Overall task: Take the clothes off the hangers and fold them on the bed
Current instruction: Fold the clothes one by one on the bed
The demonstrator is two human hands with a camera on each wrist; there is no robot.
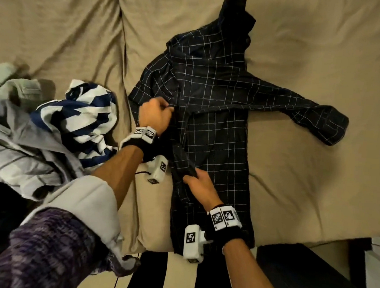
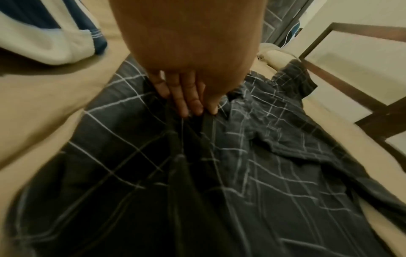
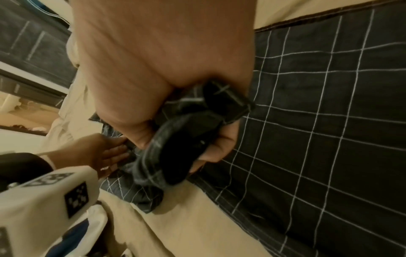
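A dark shirt with thin white checks (image 1: 211, 114) lies spread on the beige bed sheet (image 1: 305, 185), its right sleeve stretched out to the side. My left hand (image 1: 157, 113) pinches the shirt's cloth near its left shoulder; in the left wrist view the left hand (image 2: 189, 106) has its fingertips (image 2: 183, 111) closed on a dark fold. My right hand (image 1: 196, 181) grips the bunched left sleeve (image 3: 175, 144) over the shirt's front, the cloth wrapped inside its curled fingers (image 3: 222, 146). The sleeve runs taut between both hands. No hanger is in view.
A blue and white striped garment (image 1: 85, 114) and a heap of grey and white clothes (image 1: 15, 149) lie on the bed at the left. The bed's near edge (image 1: 312, 241) drops to a dark frame at lower right. A wooden bed frame (image 2: 351, 97) stands beyond the shirt.
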